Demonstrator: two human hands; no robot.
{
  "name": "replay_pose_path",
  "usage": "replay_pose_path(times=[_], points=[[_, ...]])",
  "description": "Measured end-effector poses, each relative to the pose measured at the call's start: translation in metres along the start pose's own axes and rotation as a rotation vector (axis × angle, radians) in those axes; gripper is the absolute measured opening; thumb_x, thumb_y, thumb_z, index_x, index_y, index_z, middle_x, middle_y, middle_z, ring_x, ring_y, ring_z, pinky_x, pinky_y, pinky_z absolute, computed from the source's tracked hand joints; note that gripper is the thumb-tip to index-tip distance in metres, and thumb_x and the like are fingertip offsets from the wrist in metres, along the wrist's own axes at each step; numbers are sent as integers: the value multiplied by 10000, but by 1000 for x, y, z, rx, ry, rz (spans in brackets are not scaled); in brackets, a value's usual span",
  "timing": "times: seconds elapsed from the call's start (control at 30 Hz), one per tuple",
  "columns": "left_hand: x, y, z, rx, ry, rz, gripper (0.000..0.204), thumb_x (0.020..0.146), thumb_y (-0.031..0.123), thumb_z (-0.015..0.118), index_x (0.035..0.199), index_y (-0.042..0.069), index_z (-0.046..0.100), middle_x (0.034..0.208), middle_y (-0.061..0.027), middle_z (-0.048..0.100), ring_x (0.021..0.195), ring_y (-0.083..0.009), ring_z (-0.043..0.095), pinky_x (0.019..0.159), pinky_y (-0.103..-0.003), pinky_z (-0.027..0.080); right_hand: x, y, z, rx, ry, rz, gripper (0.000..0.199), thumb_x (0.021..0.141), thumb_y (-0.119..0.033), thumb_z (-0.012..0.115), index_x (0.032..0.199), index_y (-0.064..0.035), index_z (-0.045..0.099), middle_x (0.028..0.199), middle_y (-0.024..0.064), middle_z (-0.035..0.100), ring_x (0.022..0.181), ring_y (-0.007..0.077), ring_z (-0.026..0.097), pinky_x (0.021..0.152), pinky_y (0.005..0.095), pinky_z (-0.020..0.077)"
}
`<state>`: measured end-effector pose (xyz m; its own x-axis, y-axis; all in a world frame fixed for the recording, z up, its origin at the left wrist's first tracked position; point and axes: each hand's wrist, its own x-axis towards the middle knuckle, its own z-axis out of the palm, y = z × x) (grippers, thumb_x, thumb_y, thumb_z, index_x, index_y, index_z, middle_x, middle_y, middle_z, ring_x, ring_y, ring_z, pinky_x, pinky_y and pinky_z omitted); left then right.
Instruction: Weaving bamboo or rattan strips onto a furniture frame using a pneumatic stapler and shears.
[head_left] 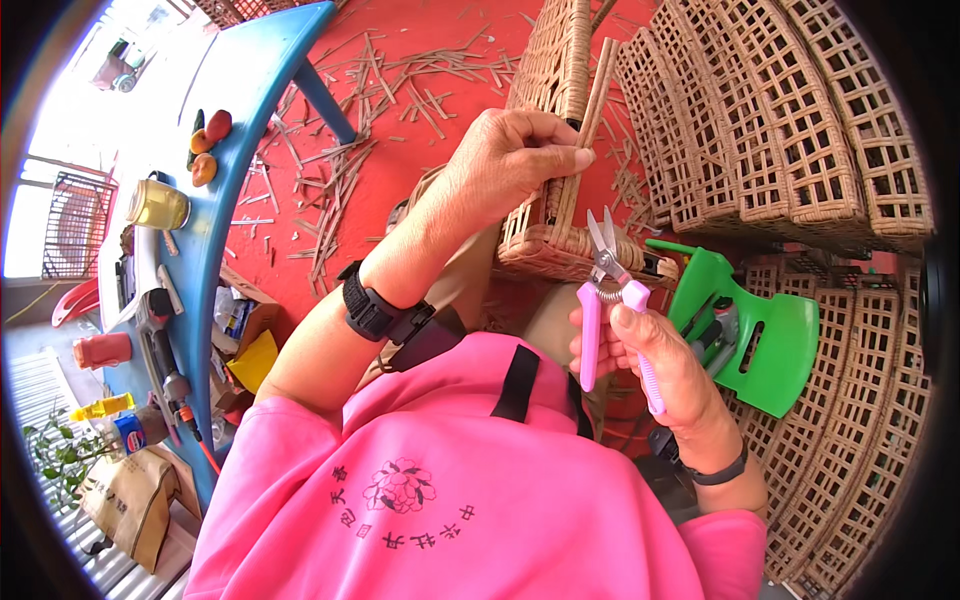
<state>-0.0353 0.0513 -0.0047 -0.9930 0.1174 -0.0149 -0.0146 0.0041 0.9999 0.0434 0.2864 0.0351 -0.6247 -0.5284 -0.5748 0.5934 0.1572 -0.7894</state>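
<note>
My left hand (515,160) grips the edge of a woven rattan basket (555,80) that rests on my lap, with a loose rattan strip (598,90) pinched beside the thumb. My right hand (655,360) holds pink-handled snips (605,290), blades open and pointing up at the basket's lower rim. A black watch sits on my left wrist and a dark band on the right. I wear a pink shirt.
Stacks of woven lattice baskets (760,120) fill the right side. A green plastic stool (775,340) holds tools. At left, a blue table (215,190) carries a jar, fruit, a power tool and bottles. Cut rattan scraps (340,160) litter the red floor.
</note>
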Motion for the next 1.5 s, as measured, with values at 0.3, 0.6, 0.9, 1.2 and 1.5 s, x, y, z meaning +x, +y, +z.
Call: replay_pose_path(times=[0.3, 0.6, 0.9, 1.2, 1.5], points=[[3, -7, -1, -152, -39, 3, 173, 900, 212, 729, 918, 40, 721, 784, 53, 630, 730, -28, 528, 661, -215, 413, 6, -25, 4, -174, 34, 121, 652, 975, -552, 527, 1242, 41, 576, 992, 124, 680, 884, 208, 690, 807, 330, 553], [2, -8, -7, -153, -49, -5, 174, 903, 215, 721, 895, 42, 712, 784, 52, 629, 735, -26, 526, 666, -216, 413, 9, -37, 16, -240, 37, 163, 644, 978, -541, 524, 1232, 48, 582, 990, 124, 678, 869, 176, 674, 804, 296, 539], [3, -10, -8, -173, -53, 16, 171, 900, 214, 720, 874, 45, 710, 775, 54, 629, 732, -29, 528, 671, -224, 418, 12, -44, 21, -265, 75, 201, 640, 974, -544, 523, 1220, 43, 598, 985, 133, 689, 839, 173, 670, 789, 289, 529], [3, -12, -9, -247, -63, -16, 169, 901, 209, 716, 858, 46, 706, 747, 54, 624, 697, -34, 524, 638, -230, 409, 13, -46, 21, -195, 84, 232, 628, 973, -540, 501, 1209, 31, 613, 981, 154, 704, 852, 213, 705, 804, 312, 548], [8, -13, -9, -149, -66, 11, 215, 906, 242, 704, 818, 46, 703, 701, 58, 591, 667, -39, 497, 612, -230, 395, 15, -54, 18, -364, 81, 222, 597, 963, -511, 527, 1171, 38, 629, 948, 135, 702, 796, 171, 699, 732, 260, 543]])
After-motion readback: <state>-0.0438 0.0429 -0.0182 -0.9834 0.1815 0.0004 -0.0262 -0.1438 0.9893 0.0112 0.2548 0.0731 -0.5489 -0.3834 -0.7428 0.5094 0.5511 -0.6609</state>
